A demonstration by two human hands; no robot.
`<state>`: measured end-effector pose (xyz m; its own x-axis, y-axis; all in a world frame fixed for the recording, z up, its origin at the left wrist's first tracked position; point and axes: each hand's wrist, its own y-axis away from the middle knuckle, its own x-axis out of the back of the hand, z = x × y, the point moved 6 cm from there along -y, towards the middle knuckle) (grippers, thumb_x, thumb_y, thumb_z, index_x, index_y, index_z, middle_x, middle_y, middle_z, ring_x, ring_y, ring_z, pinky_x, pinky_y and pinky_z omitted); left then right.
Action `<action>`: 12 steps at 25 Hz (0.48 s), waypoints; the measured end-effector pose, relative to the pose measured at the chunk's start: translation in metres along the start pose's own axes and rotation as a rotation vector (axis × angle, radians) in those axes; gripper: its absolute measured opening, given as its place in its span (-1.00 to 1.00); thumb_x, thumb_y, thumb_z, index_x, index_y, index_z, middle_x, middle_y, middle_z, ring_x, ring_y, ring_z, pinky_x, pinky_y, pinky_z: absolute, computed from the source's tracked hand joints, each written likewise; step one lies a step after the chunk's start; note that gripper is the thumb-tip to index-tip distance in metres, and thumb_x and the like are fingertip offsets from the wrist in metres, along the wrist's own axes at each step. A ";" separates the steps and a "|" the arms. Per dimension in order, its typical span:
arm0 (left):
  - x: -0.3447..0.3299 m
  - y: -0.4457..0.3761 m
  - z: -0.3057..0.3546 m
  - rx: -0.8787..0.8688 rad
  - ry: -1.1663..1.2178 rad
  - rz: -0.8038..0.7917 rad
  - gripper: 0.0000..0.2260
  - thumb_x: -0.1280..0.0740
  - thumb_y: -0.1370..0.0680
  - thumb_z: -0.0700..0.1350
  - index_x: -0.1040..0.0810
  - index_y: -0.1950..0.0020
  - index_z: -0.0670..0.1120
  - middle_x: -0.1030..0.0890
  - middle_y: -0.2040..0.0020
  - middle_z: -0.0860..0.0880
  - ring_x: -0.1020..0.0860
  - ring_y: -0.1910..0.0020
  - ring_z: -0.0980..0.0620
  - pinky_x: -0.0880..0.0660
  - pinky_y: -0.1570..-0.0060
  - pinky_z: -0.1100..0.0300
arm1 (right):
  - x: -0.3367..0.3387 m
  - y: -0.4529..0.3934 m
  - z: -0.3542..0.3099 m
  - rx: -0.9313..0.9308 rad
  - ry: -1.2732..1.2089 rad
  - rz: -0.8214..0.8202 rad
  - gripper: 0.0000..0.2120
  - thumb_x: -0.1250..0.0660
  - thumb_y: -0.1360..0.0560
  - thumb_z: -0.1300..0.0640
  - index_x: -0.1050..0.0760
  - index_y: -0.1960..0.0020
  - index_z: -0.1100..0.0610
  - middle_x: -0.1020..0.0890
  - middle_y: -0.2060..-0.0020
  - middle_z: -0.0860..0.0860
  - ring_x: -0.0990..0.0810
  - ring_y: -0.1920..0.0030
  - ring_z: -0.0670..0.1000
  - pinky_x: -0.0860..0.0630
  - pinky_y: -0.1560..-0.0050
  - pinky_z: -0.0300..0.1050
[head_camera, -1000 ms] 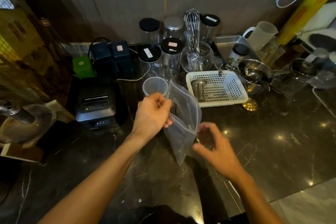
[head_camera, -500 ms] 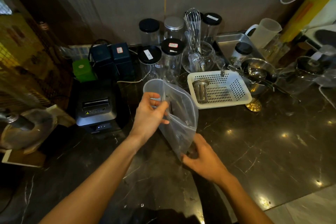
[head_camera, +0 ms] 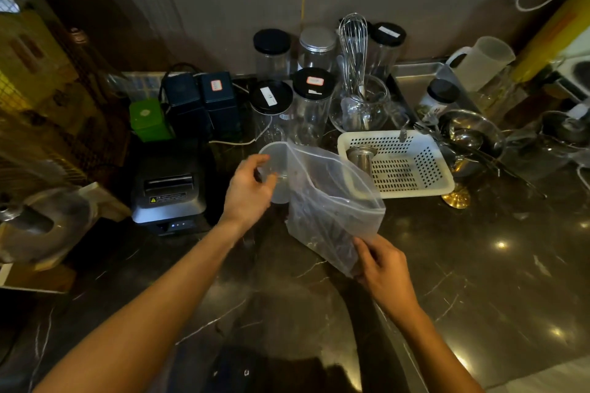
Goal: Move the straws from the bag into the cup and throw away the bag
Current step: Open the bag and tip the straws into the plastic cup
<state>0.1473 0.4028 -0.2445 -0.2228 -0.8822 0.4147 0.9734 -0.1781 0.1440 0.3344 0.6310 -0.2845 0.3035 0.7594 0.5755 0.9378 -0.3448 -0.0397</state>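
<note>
A clear zip bag [head_camera: 335,201] hangs tilted over the dark counter, its open mouth up and left beside the cup. Dark straws [head_camera: 322,230] show dimly through the bag's lower part. My right hand [head_camera: 383,268] pinches the bag's bottom corner. A translucent plastic cup [head_camera: 277,166] stands just left of the bag's mouth, touching it. My left hand [head_camera: 247,191] is curled around the cup's near side, thumb and fingers on its wall. Nothing shows inside the cup.
A black receipt printer [head_camera: 169,191] stands left of the cup. Lidded jars [head_camera: 311,99] and a whisk in a glass [head_camera: 354,51] crowd behind it. A white perforated basket [head_camera: 424,185] lies right of the bag, metal bowls [head_camera: 469,134] beyond. The counter edge runs across the lower right.
My left hand has let go of the bag's mouth and closed on the cup. My right hand has slid to the bag's bottom corner, and the bag has swung right and tilted.
</note>
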 end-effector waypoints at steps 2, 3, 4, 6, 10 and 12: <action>-0.009 -0.012 -0.005 -0.076 -0.223 -0.081 -0.59 -0.38 -0.63 -0.09 -0.46 -0.47 -0.01 -0.45 -0.46 -0.05 -0.58 -0.29 -0.19 -0.60 -0.22 -0.17 | 0.002 -0.004 0.001 -0.005 -0.016 -0.005 -0.83 -0.25 -0.66 -0.10 -0.61 -0.03 -0.28 -0.64 0.09 -0.24 -0.67 0.13 -0.12 -0.60 0.21 -0.25; -0.014 -0.015 -0.006 -0.116 -0.327 -0.117 -0.60 -0.38 -0.63 -0.10 -0.47 -0.47 -0.05 -0.46 -0.47 -0.06 -0.56 -0.33 -0.18 -0.57 -0.27 -0.16 | 0.004 -0.005 0.000 0.000 -0.018 -0.003 -0.82 -0.24 -0.65 -0.12 -0.62 -0.04 -0.24 -0.64 0.10 -0.22 -0.68 0.12 -0.12 -0.59 0.19 -0.27; -0.019 -0.017 -0.008 -0.150 -0.415 -0.145 -0.63 -0.37 -0.63 -0.10 -0.50 -0.44 -0.08 -0.47 -0.46 -0.08 -0.55 -0.34 -0.17 -0.56 -0.28 -0.14 | 0.006 -0.006 -0.001 0.006 -0.017 0.003 -0.81 -0.23 -0.64 -0.13 -0.63 -0.04 -0.21 -0.65 0.12 -0.20 -0.68 0.10 -0.12 -0.57 0.18 -0.33; -0.025 -0.018 -0.009 -0.212 -0.526 -0.157 -0.71 -0.36 -0.64 -0.11 -0.56 -0.35 -0.12 -0.51 -0.40 -0.11 -0.59 -0.28 -0.17 -0.60 -0.22 -0.09 | 0.009 -0.008 -0.002 0.007 -0.012 0.008 -0.80 -0.25 -0.64 -0.09 -0.65 -0.04 -0.14 -0.67 0.11 -0.16 -0.67 0.07 -0.11 -0.56 0.15 -0.33; -0.025 -0.011 -0.009 -0.284 -0.579 -0.094 -0.81 -0.33 -0.66 -0.11 -0.66 -0.22 -0.11 -0.61 -0.21 -0.15 -0.65 -0.15 -0.16 -0.64 -0.11 -0.02 | 0.012 -0.009 0.001 -0.035 -0.034 0.008 -0.81 -0.27 -0.67 0.04 -0.67 -0.10 -0.01 -0.68 0.07 -0.10 -0.68 0.05 -0.11 -0.64 0.12 -0.16; -0.021 -0.001 -0.012 -0.268 -0.579 -0.085 -0.79 -0.32 -0.67 -0.09 -0.66 -0.24 -0.08 -0.61 -0.21 -0.14 -0.64 -0.17 -0.15 -0.64 -0.13 -0.01 | 0.013 -0.008 0.002 -0.050 -0.043 0.018 -0.82 -0.28 -0.67 0.07 -0.67 -0.10 -0.01 -0.67 0.09 -0.09 -0.68 0.11 -0.09 -0.67 0.17 -0.08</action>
<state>0.1518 0.4160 -0.2637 -0.2197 -0.4954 0.8404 0.9137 -0.4064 -0.0008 0.3316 0.6450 -0.2783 0.3284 0.7751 0.5398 0.9228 -0.3851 -0.0085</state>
